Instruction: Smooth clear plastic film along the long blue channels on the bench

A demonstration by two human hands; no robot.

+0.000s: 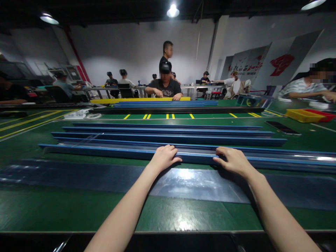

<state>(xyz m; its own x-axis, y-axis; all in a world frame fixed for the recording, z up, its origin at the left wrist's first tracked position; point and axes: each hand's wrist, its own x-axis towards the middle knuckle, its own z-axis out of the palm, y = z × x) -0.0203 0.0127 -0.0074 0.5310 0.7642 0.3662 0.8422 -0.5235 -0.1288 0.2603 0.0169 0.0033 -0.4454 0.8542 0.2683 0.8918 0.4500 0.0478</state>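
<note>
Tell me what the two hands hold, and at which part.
The left hand and the right hand both hold the nearest blue rail near its middle: fingers curl over its top edge, thumbs on its near side.

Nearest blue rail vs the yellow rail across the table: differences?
The nearest blue rail is blue and close; the yellow rail is yellow, far across. My left hand and right hand grip the nearest blue rail; a co-worker's hands rest at the yellow rail. Both lie flat, running left-right.

Open green table [183, 217] nearside; blue rails [168, 138] across the far reach.
</note>
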